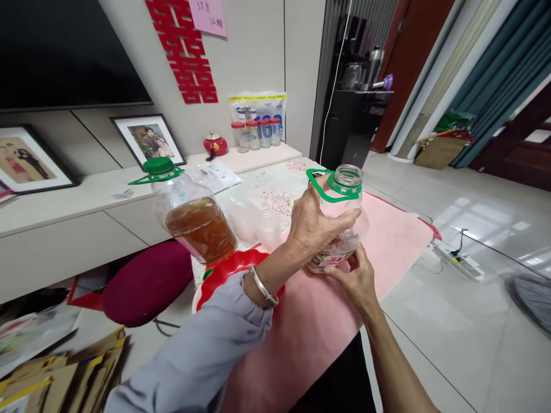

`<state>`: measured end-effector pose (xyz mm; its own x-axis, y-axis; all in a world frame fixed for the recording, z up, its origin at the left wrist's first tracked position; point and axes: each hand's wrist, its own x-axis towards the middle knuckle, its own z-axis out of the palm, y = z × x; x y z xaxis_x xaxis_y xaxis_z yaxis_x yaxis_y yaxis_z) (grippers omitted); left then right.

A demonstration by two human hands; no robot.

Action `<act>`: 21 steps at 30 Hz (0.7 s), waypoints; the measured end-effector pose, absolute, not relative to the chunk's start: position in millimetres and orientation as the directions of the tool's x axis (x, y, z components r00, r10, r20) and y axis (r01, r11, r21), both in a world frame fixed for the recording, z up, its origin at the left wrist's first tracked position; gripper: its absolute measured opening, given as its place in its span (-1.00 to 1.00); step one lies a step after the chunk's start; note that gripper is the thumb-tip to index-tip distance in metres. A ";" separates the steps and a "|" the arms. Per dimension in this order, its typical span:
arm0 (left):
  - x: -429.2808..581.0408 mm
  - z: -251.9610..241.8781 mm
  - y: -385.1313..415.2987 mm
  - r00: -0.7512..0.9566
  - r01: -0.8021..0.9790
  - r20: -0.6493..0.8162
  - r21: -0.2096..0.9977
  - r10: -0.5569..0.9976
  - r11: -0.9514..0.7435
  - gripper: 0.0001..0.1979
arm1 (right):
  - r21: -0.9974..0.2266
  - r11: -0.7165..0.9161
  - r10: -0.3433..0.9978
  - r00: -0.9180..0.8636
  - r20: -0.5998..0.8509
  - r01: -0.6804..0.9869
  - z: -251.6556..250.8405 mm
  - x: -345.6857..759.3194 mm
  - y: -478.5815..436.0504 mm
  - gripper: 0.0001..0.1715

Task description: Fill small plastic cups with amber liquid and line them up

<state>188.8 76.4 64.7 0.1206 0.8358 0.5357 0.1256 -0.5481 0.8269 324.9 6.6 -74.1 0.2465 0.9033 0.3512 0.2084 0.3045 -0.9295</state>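
A clear plastic jug (344,244) with an uncapped mouth and a green carrying ring stands on the pink table cover (390,235). My left hand (316,223) grips its upper side just below the ring, thumb stretched across the front. Lower down, my right hand (355,281) holds the jug near its base, with fingers partly hidden behind it. A little amber colour shows at the bottom of the jug. To the left is a bigger jug (200,223) with amber liquid and a green cap (158,166). Beside it lies a red scalloped tray (230,268), partly covered by my left arm.
Clear plastic cups (267,226) stand behind the tray. Several red-lidded glass jars (253,136), a red pot (215,144) and a plastic packet (213,175) are along the wall. A maroon stool (148,281) is at left, a power strip (460,261) on the floor at right.
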 end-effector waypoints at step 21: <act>156.3 51.5 72.9 0.299 0.285 0.463 0.791 0.834 -0.541 0.03 | -0.982 0.187 0.881 0.437 0.179 0.026 -106.3 319.8 -25.6 0.27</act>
